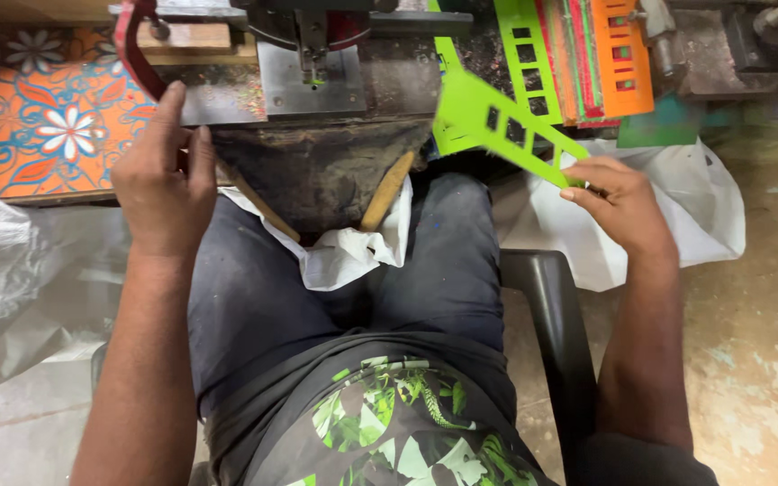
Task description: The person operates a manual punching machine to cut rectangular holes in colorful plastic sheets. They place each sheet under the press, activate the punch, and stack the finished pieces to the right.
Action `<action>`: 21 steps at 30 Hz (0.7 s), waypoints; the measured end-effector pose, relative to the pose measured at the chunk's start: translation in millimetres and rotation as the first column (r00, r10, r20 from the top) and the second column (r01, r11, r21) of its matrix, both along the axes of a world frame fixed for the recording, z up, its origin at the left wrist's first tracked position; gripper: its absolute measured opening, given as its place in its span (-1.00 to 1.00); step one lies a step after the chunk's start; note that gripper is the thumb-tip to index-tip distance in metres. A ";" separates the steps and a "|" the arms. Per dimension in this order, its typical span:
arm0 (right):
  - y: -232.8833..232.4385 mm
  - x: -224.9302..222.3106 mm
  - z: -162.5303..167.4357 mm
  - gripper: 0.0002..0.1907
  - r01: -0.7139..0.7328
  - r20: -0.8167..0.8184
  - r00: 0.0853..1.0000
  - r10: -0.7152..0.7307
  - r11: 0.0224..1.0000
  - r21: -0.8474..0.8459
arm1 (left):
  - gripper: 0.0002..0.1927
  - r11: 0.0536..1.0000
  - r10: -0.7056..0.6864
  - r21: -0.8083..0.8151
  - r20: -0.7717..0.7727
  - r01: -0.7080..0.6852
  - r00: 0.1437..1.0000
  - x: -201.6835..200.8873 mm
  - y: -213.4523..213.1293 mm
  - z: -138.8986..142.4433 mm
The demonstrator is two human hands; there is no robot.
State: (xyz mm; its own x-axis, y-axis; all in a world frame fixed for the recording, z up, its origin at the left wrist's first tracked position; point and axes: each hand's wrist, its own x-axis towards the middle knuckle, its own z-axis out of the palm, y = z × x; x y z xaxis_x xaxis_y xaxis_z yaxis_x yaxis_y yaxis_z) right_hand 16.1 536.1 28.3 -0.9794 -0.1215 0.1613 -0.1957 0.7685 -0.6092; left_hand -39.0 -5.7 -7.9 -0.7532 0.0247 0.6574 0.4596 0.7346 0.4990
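My right hand (619, 202) pinches the near end of a bright green plastic piece (488, 117) with rectangular cut-outs, held tilted over my right thigh. My left hand (162, 175) rests beside a red curved lever (132, 49) of a small metal press (312, 58); its thumb points up along the lever and its fingers are loosely curled with nothing in them. The press stands on a dark worn bench right in front of me.
A stack of orange, green and red cut-out pieces (592, 58) stands at the back right. A flower-patterned orange board (56, 117) lies at the left. White plastic sacks (686, 207) lie on both sides. I sit on a dark plastic chair (547, 297).
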 end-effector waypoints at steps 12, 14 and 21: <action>19.8 -140.0 -113.8 -0.56 0.327 -0.289 0.925 -0.247 0.905 0.271 | -0.60 1.000 0.000 -0.027 0.036 0.001 0.999 -0.9 3.6 -2.5; 14.1 -157.8 -122.0 -0.55 0.340 -0.328 0.913 -0.244 0.898 0.278 | -0.60 1.000 -0.003 -0.018 0.041 0.004 0.999 -1.3 4.3 -3.2; 6.4 -166.6 -135.4 -0.70 0.334 -0.332 0.914 -0.233 0.898 0.288 | -0.59 0.999 0.016 -0.046 0.045 -0.014 0.999 -4.9 1.1 -6.5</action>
